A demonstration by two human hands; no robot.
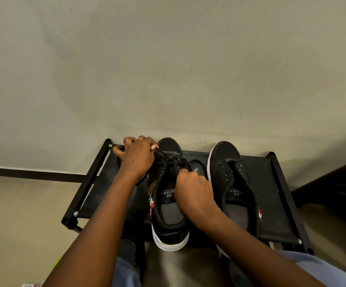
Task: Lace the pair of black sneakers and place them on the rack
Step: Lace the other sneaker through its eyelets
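Head view, looking down from where I sit: a plain pale wall [168, 59] fills the upper half, matt and faintly scuffed, with a dark skirting strip along its foot at the left.

Below it stands the rack [279, 195], a low frame of black tubes with a taut black fabric shelf. Both black sneakers already sit on that shelf, toes toward the wall.

The right sneaker [233, 183] is soft black canvas with a smooth white rubber sole edge. Its metal eyelets are empty and its tongue lies open, so I judge it entirely unlaced.

The left sneaker [169, 195] is the same build, with a printed insole and a coloured badge on its side. Its heel hangs over the rack's front edge.

My left hand [136, 158] hovers beside its toe, fingers curled and clamped on one end of a thin black lace [164, 155], which runs taut to the eyelets. A small gold ring [138, 139] shows on one finger.

My right hand [192, 188] rests over the tongue, fingers curled together; they seem to grip the lace's other end, though I cannot see it clearly.

I judge lacing is at the first eyelets of the first shoe; nearly all threading remains.
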